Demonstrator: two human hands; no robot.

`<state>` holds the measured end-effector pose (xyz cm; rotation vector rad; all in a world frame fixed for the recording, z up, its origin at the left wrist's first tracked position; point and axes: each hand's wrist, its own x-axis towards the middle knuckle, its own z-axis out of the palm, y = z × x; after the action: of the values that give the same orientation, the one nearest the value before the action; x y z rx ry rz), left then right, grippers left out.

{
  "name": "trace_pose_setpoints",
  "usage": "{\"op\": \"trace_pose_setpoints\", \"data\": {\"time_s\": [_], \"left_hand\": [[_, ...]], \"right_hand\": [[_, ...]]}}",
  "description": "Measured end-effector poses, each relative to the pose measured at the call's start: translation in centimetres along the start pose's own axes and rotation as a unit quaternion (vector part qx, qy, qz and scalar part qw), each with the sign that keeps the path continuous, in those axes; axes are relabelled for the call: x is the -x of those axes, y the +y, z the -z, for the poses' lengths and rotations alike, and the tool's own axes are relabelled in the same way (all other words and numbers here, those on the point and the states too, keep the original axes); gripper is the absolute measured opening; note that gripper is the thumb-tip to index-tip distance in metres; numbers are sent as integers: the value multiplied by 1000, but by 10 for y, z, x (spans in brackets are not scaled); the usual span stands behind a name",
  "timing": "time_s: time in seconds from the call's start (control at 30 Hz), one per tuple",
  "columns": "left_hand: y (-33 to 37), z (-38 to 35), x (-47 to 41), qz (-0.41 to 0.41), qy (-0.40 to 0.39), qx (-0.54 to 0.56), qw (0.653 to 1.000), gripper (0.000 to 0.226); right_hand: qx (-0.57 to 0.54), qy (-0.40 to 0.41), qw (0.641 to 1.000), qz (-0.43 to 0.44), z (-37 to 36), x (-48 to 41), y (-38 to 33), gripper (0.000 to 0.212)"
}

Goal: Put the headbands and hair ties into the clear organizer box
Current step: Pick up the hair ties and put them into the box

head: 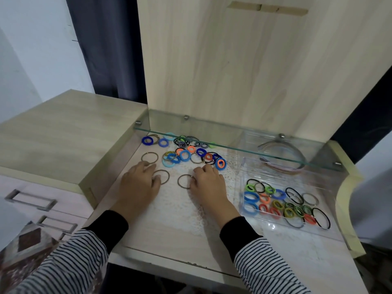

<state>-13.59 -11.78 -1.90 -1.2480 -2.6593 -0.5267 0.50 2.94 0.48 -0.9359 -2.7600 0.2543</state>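
Two hands (140,183) (209,183) — brown ties (184,181) at fingertips.

Loose hair ties (184,154) — blue, orange, green, thin brown — lie on the pale wood surface (169,236); sleeves (273,270) are black-and-white striped with black cuffs.

Lying partly behind the greenish edge of the clear glass shelf (233,146), so blurring the far row of coloured elastic hair ties (186,142); showing only as smeared arcs through that glass, the thin curved headbands (282,158) in the clear plastic organizer box (241,187); curling under, so hiding the fingertips of the left hand (139,183) and right hand (209,183); running off the bottom edge, both striped sleeves (70,259).
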Motion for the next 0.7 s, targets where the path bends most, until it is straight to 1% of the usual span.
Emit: {"op": "trace_pose_setpoints", "data": {"time_s": [0.07, 0.13, 0.33, 0.43, 0.53, 0.63, 0.7], "left_hand": [[-2, 1, -1, 6, 9, -5, 1000, 46], [-3, 0, -3, 3, 21, 6, 1000, 42], [-3, 2, -14, 47, 11, 59, 997, 6], [2, 4, -18, 48, -2, 58, 997, 4], [13, 7, -23, 45, -14, 85, 995, 7], [37, 15, -28, 35, -33, 150, 988, 5], [60, 20, -29, 25, -34, 205, 978, 1]], "right_hand": [[-4, -6, 1000, -4, 0, -3, -1, 26], [-3, -12, 1000, 9, 3, -5, -1, 26], [15, -25, 999, 42, 11, -7, -3, 24], [9, -32, 999, 42, 16, -4, -1, 23], [-35, -46, 998, 22, 24, 0, 8, 22], [-112, -54, 992, -18, 38, 5, 24, 15], [-148, -44, 987, -42, 48, 10, 40, 13]]}}
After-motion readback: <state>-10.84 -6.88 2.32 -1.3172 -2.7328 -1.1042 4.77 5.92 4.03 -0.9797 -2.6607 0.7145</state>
